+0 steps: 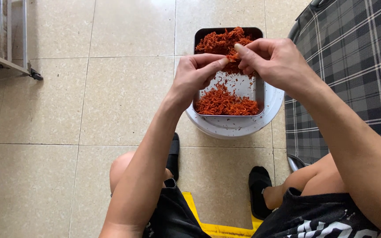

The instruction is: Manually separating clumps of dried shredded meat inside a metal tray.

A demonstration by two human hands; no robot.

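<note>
Hands, left hand (195, 75) and right hand (272, 61), raised together, fingertips pinching one red-orange strand (231, 57) above tray (260, 94).

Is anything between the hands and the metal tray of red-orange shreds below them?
Nothing visible. The left hand and right hand pinch a small red-orange piece together directly above the open metal tray; only air separates them from the shreds.
</note>
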